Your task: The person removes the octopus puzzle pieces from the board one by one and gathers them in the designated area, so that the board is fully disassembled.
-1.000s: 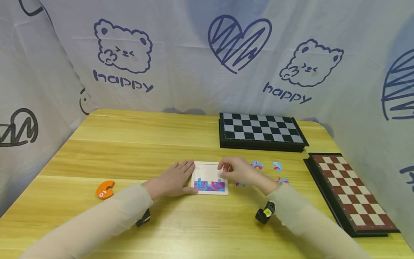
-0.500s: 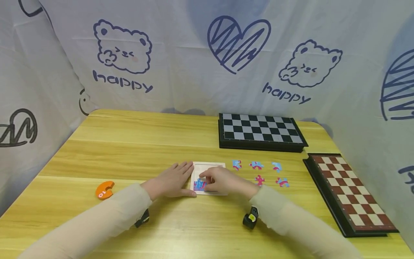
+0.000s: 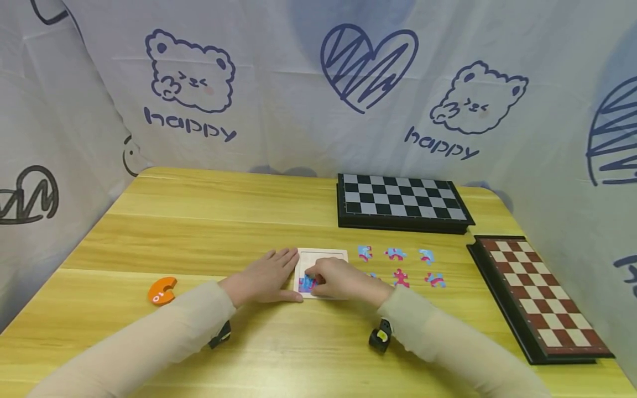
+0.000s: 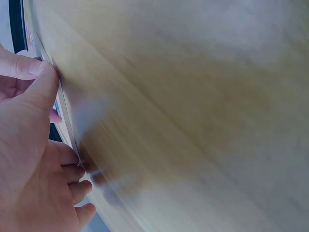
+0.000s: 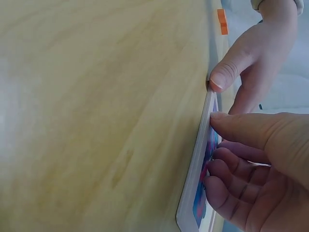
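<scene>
A small white puzzle tray [image 3: 322,251] lies in the middle of the table, with joined blue, purple and pink jigsaw pieces [image 3: 305,284] along its near side. My left hand [image 3: 264,278] rests flat against the tray's left edge, its thumb at the near corner. Over the tray, my right hand [image 3: 338,278] touches the pieces, thumb and bent fingertips set apart. In the right wrist view, the right thumb [image 5: 241,128] lies at the tray's rim and the fingertips meet the coloured pieces. Whether they pinch a piece is hidden.
Several loose jigsaw pieces [image 3: 400,277] lie right of the tray. A black-and-white chessboard [image 3: 403,199] sits behind them, and a brown-and-white one [image 3: 542,298] stands at the right. An orange C-shaped piece [image 3: 161,292] lies at the left. A printed cloth [image 3: 278,110] hangs behind the table.
My right hand has moved left and nearer, from the tray's upper right onto the pieces inside, uncovering the loose ones. Over the last half second it has barely shifted. The left hand stays put.
</scene>
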Tool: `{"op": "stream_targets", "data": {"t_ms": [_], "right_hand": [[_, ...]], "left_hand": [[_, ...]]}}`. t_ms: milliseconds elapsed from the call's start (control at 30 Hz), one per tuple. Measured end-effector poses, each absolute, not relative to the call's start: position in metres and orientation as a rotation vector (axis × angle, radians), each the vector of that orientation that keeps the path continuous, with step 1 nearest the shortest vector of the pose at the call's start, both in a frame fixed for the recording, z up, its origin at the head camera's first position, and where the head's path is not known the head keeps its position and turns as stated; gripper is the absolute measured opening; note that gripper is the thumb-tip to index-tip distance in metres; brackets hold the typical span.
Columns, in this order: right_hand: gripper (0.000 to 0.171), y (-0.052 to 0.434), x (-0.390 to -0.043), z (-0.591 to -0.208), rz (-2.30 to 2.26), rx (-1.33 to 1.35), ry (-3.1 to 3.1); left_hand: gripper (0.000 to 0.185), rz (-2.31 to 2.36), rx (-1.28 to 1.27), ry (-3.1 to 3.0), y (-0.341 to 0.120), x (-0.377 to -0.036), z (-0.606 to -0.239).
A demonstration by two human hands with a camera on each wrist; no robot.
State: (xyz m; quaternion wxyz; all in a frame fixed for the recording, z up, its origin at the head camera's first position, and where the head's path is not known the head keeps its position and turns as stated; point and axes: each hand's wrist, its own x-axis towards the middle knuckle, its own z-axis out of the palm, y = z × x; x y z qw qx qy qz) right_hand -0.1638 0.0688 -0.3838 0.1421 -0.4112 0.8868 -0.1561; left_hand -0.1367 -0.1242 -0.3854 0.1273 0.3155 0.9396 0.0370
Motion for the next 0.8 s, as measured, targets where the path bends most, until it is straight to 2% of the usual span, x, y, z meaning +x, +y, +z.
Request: {"op": "stream_targets", "data": {"t_ms": [233, 567, 800], "right_hand": [[0.03, 0.0703, -0.1638, -0.3859, -0.62, -1.127, 2.545], [0.014, 0.0737, -0.1689, -0.3901, -0.902, -1.019, 2.466], [0.013, 0.0751, -0.1712, -0.3902, -0.977, -0.95, 2.414]], "left_hand": [[0.089, 0.106, 0.92, 2.739, -0.1241, -0.1378, -0.3866], [0.089, 0.09, 0.906, 2.739, -0.1232, -0.138, -0.3861], [0.089, 0.083, 0.901, 2.729, -0.1231, -0.1383, -0.3856]]}}
